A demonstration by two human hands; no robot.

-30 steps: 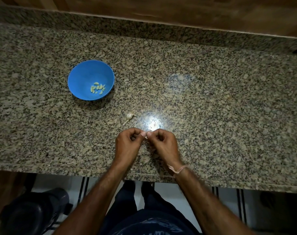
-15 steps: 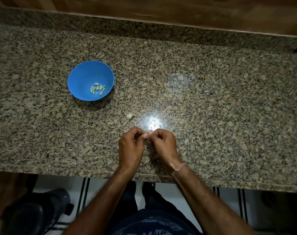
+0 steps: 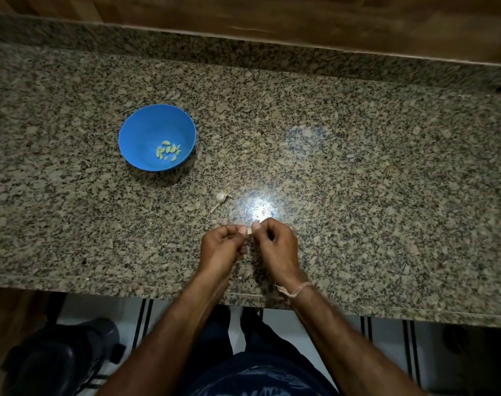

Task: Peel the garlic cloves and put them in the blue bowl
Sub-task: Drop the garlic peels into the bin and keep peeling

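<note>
Between both thumbs, near the counter's front edge: small pale garlic clove (image 3: 249,230), pinched by curled left hand (image 3: 221,247) and curled right hand (image 3: 275,247). Just beyond, far-left: small papery garlic remnant with stem (image 3: 220,198) on speckled granite countertop (image 3: 358,181). Farther left: round blue plastic bowl (image 3: 146,130) holding peeled yellowish cloves (image 3: 168,151).

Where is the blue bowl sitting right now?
In the head view the blue bowl sits on the granite counter, left of centre, beyond and to the left of both hands, with the garlic remnant between it and them.
</note>
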